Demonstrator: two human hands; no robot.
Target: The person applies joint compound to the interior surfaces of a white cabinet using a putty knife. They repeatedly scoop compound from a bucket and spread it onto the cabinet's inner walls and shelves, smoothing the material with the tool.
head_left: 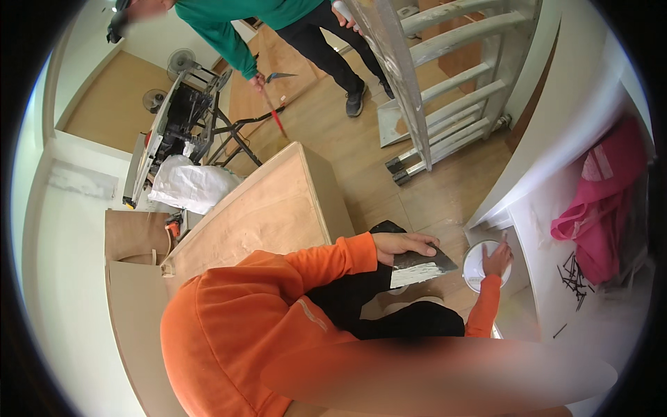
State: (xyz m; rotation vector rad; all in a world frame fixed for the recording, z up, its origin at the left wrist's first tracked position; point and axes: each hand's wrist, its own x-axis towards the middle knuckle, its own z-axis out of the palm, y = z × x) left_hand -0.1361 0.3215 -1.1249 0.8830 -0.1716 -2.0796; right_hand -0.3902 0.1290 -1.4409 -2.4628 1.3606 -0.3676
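My left hand (403, 247) is closed around a wide putty knife (421, 271). White paste coats the lower edge of its dark blade, which tilts down over my knees. To the right, my right hand (496, 260) lies with its fingers spread on the right side of a round white bucket (474, 270), touching its top. The hand covers part of the bucket, and its contents cannot be made out. Both my arms are in orange sleeves.
A plywood box (260, 215) stands at my left. Ahead is an aluminium ladder (455, 83). Pink cloth (604, 201) and loose dark screws (575, 281) lie on the white surface at right. A person in green (240, 42) holds a red-handled tool beyond a folding stand (233, 128).
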